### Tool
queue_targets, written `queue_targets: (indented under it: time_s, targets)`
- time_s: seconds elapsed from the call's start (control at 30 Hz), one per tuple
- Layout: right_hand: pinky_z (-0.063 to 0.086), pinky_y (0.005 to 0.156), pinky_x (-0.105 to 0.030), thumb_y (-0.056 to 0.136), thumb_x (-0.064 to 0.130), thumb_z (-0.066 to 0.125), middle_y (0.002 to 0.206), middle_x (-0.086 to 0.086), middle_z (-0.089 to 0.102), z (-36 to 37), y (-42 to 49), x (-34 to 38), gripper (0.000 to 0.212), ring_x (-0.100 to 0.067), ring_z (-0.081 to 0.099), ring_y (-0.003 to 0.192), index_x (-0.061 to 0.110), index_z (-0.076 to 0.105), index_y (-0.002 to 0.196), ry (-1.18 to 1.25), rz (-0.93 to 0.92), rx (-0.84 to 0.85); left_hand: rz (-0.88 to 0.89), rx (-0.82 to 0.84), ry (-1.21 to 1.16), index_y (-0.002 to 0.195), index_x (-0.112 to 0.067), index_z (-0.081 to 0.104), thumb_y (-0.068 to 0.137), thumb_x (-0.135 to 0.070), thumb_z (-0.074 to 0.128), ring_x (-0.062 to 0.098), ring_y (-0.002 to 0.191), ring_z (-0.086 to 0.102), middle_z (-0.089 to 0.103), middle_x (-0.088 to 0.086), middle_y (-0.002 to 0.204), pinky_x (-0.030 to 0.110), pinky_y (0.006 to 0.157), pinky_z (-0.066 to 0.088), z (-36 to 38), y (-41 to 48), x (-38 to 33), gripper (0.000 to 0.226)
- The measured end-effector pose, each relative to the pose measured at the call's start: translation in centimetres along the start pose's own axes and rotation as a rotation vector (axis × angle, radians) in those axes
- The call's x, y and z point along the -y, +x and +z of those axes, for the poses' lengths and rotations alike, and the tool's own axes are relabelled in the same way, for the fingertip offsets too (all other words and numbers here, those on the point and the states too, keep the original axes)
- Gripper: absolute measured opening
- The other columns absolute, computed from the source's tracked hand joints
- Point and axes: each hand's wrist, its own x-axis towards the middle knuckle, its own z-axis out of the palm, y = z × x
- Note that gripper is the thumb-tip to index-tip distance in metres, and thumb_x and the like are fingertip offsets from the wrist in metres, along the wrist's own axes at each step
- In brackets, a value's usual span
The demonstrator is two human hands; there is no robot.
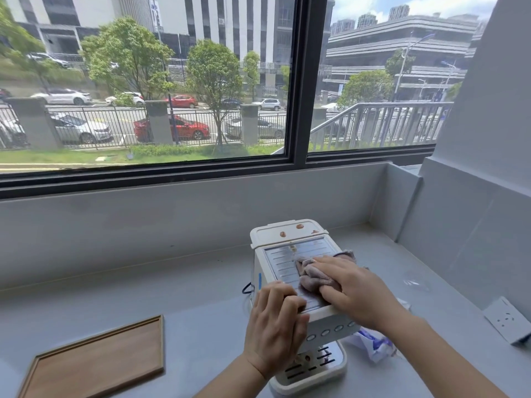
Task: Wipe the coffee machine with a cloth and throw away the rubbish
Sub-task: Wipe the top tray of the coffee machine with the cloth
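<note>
A small white coffee machine (283, 255) stands on the grey counter (178, 288) in front of me. My right hand (353, 288) presses a crumpled pinkish-grey cloth (311, 275) onto the machine's metal top plate. My left hand (275, 326) grips the machine's front left corner and holds it steady. Brown stains dot the white lid (300, 226) at the back of the machine and the drip tray (316, 361) below. Crumpled white and blue rubbish (370, 344) lies on the counter right of the machine, partly hidden under my right forearm.
A wooden tray (97, 360) lies at the front left of the counter. A white wall socket (507, 320) sits at the right, on the wall. A clear plastic scrap (416, 281) lies at the right. A large window runs behind the counter.
</note>
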Motion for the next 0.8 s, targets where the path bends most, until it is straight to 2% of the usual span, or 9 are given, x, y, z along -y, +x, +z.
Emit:
queue_targets:
  time_s: [0.13,0.27,0.33,0.4,0.47,0.53,0.63,0.73,0.8]
  targets:
    - [0.041,0.103,-0.034,0.086,0.026,0.054,0.141,0.009,0.054,-0.6,0.4,-0.3,0.042,-0.015,0.045,0.132,0.034,0.059,0.127,-0.022,0.227,-0.082,-0.010,0.008,-0.009,0.097,-0.018,0.055,0.100,-0.033,0.044,0.023,0.098,0.047,0.051,0.000,0.103,0.038,0.088,0.043,-0.1,0.0,0.2,0.019]
    - [0.039,0.108,-0.031,0.080,0.038,0.045,0.138,0.018,0.055,1.7,-2.3,2.6,0.050,-0.005,0.044,0.131,0.038,0.056,0.129,0.011,0.037,-0.066,-0.014,0.002,-0.038,0.096,-0.017,0.052,0.098,-0.035,0.045,0.022,0.098,0.048,0.051,0.000,0.105,0.036,0.088,0.043,-0.1,0.1,0.2,0.019]
    - [0.043,0.102,-0.031,0.080,0.040,0.044,0.134,0.020,0.056,0.9,-1.0,1.5,0.046,-0.005,0.045,0.128,0.038,0.057,0.124,-0.004,0.093,-0.075,-0.046,0.003,-0.062,0.097,-0.017,0.049,0.098,-0.038,0.045,0.020,0.098,0.046,0.049,-0.002,0.106,0.033,0.088,0.042,-0.2,0.3,0.0,0.021]
    - [0.047,0.090,-0.035,0.083,0.035,0.046,0.123,0.013,0.060,0.2,1.3,0.4,0.033,-0.013,0.048,0.123,0.031,0.059,0.112,-0.024,0.225,-0.089,-0.063,0.012,-0.083,0.097,-0.018,0.048,0.098,-0.040,0.045,0.017,0.097,0.045,0.048,-0.003,0.107,0.032,0.087,0.042,-0.5,0.4,-0.2,0.022]
    - [0.047,0.090,-0.037,0.086,0.030,0.046,0.120,0.006,0.060,0.4,3.7,0.5,0.024,-0.019,0.048,0.123,0.026,0.058,0.106,-0.033,0.309,-0.082,-0.071,0.026,-0.096,0.096,-0.019,0.047,0.098,-0.041,0.045,0.016,0.096,0.044,0.048,-0.004,0.106,0.033,0.085,0.042,-0.7,0.4,-0.2,0.022]
    - [0.045,0.092,-0.037,0.087,0.030,0.046,0.123,0.004,0.060,1.0,4.9,1.2,0.024,-0.020,0.048,0.121,0.025,0.058,0.108,-0.064,0.305,-0.088,-0.067,0.052,-0.090,0.094,-0.020,0.048,0.098,-0.040,0.046,0.016,0.094,0.044,0.047,-0.005,0.105,0.035,0.084,0.043,-0.9,0.4,-0.2,0.021]
    - [0.043,0.086,-0.034,0.083,0.034,0.046,0.117,0.006,0.061,0.8,3.9,1.2,0.025,-0.020,0.052,0.114,0.028,0.057,0.104,-0.056,0.265,-0.084,-0.068,0.092,-0.053,0.094,-0.020,0.048,0.098,-0.041,0.046,0.018,0.093,0.044,0.048,-0.005,0.105,0.037,0.083,0.043,-1.2,0.4,-0.3,0.021]
    - [0.047,0.084,-0.034,0.079,0.037,0.045,0.119,0.011,0.063,0.6,1.4,0.2,0.034,-0.016,0.053,0.113,0.030,0.059,0.109,-0.062,0.179,-0.054,-0.075,0.109,-0.077,0.095,-0.020,0.048,0.097,-0.041,0.046,0.018,0.094,0.045,0.048,-0.006,0.105,0.038,0.083,0.044,-1.4,0.4,-0.2,0.021]
    - [0.049,0.080,-0.037,0.081,0.033,0.048,0.113,0.008,0.064,0.1,1.9,-0.1,0.026,-0.020,0.056,0.109,0.027,0.059,0.105,-0.049,0.233,-0.063,-0.083,0.108,-0.077,0.095,-0.020,0.048,0.098,-0.042,0.045,0.017,0.095,0.045,0.048,-0.005,0.105,0.036,0.084,0.044,-1.6,0.6,-0.2,0.022]
